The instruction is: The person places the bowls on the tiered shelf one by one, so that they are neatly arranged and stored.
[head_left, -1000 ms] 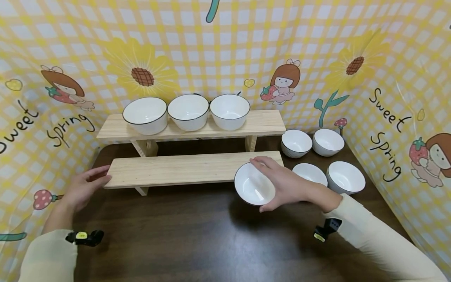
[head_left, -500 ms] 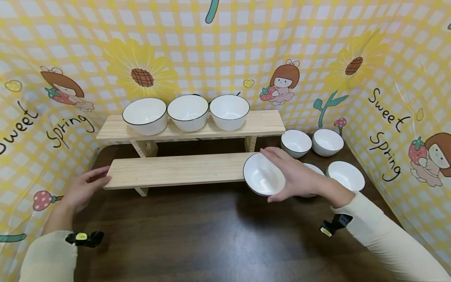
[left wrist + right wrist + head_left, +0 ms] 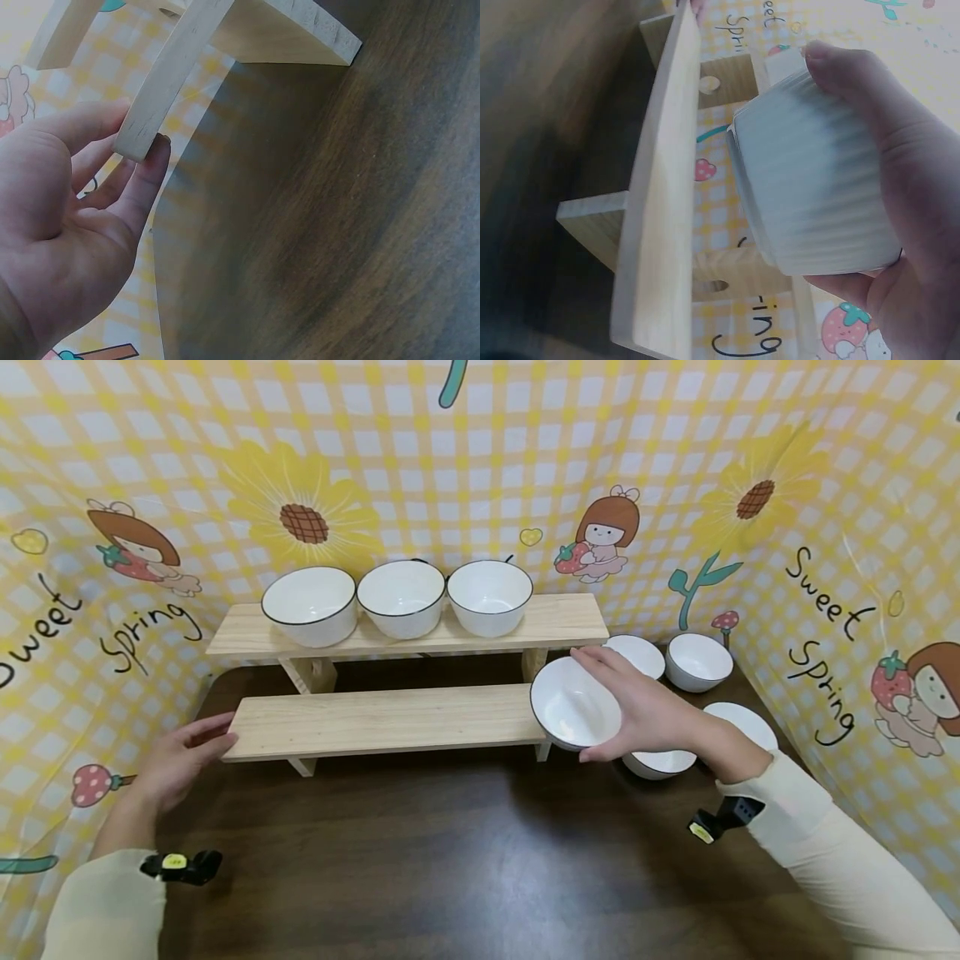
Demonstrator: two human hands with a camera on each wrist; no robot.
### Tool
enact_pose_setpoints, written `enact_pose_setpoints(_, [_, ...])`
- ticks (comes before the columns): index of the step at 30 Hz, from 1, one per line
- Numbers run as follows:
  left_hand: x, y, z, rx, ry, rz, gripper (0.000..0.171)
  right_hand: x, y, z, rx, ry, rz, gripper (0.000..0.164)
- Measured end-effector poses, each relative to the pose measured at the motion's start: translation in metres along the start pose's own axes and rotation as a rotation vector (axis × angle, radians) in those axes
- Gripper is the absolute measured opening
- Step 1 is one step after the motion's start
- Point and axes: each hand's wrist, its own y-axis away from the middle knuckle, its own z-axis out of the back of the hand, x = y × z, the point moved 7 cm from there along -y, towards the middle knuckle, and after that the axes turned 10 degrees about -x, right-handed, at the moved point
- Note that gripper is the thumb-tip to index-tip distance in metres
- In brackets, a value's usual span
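My right hand [image 3: 652,710] grips a white bowl [image 3: 573,702] with a dark rim, thumb on the near side and fingers on the far side. The bowl is held over the right end of the lower wooden shelf board [image 3: 390,718]. Ribbed outer walls of this bowl [image 3: 817,172] show in the right wrist view, apart from the board. At the board's left end, my left hand [image 3: 180,760] pinches its edge; the left wrist view has the thumb on one face of the board end [image 3: 142,127] and a fingertip on the other.
Three larger white bowls [image 3: 401,602] stand in a row on the upper shelf board [image 3: 566,620]. Several smaller bowls [image 3: 697,662] sit on the dark table [image 3: 390,860] at the right, partly behind my right arm. Checked cloth [image 3: 480,468] surrounds the back and sides.
My right hand has carried the bowl rightward and away from me, from the board's front edge to over its right end. My left hand keeps its place on the board.
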Motion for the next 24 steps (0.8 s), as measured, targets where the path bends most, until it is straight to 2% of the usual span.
enact_pose_setpoints(12, [0.0, -0.001, 0.0, 0.01, -0.001, 0.011, 0.084, -0.01, -0.015, 0.021, -0.022, -0.007, -0.067, 0.121])
enact_pose_setpoints(24, [0.002, -0.001, -0.001, 0.021, 0.009, 0.004, 0.083, -0.028, -0.041, 0.041, -0.106, -0.027, -0.131, 0.119])
